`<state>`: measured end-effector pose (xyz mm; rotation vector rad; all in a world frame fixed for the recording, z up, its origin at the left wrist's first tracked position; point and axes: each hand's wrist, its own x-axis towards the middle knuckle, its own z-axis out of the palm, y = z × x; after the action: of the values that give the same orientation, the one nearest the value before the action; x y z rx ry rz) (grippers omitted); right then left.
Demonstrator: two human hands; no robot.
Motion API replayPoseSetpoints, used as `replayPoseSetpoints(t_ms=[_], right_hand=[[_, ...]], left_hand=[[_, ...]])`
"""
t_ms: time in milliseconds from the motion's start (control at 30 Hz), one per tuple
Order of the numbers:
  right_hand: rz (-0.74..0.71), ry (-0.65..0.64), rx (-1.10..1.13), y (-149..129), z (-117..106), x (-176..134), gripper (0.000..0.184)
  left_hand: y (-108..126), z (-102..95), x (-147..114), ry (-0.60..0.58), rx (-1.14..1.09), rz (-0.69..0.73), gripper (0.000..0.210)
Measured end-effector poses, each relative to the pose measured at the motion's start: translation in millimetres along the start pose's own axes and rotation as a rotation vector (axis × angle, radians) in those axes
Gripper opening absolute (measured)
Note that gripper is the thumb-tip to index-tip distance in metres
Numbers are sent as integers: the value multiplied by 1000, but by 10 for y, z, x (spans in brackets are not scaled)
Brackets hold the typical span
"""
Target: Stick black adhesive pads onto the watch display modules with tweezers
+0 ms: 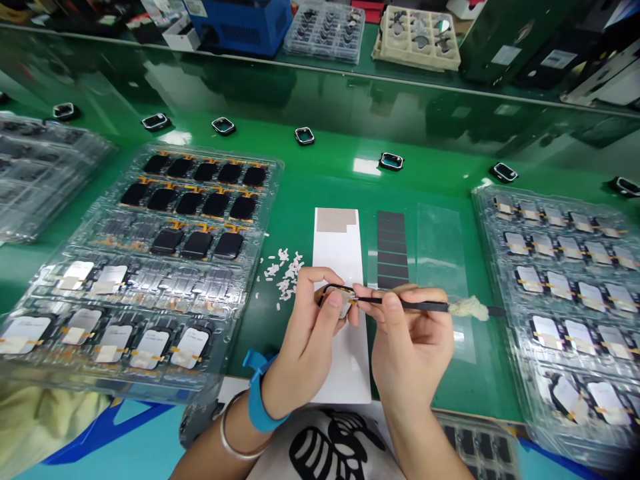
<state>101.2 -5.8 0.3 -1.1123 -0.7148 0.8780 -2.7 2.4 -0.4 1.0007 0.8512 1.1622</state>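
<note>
Pinched in my left hand (313, 327) is a small watch display (345, 301), a dark-edged screen with a pale back and an orange flex strip. My right hand (413, 333) grips black tweezers (420, 305), with pale material wrapped near their rear end. The tweezer tips meet the display's edge by the flex strip; the exact contact is hidden by my fingers. Beneath both hands lies a white backing sheet (337, 257) with a grey-brown patch at its top. A strip of dark grey adhesive pieces (393, 243) is just right of it.
White scraps (285, 273) are scattered left of the sheet. A clear tray (200, 267) of displays stands left, and another stacked tray (575, 280) stands right. Watch cases (305, 136) line the green bench's back. A clear film (440, 247) lies right of the dark strip.
</note>
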Motion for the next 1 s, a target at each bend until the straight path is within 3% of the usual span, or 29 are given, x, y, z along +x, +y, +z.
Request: replayPoseSetpoints(t_ms=[200, 500, 767, 867, 1000], right_hand=[[6, 8, -10, -3, 2, -10, 15], [-111, -15, 21, -28, 31, -49, 15], [-33, -39, 83, -1, -11, -38, 13], [-140, 2, 30, -70, -118, 11, 13], [-309, 187, -135, -220, -509, 109, 14]], left_hand=[[2, 19, -8, 38, 86, 42, 6], [-11, 21, -15, 60, 146, 78, 5], [-12, 12, 5, 59, 160, 31, 12], [3, -4, 22, 113, 202, 71, 14], [8, -42, -4, 139, 324, 89, 14]])
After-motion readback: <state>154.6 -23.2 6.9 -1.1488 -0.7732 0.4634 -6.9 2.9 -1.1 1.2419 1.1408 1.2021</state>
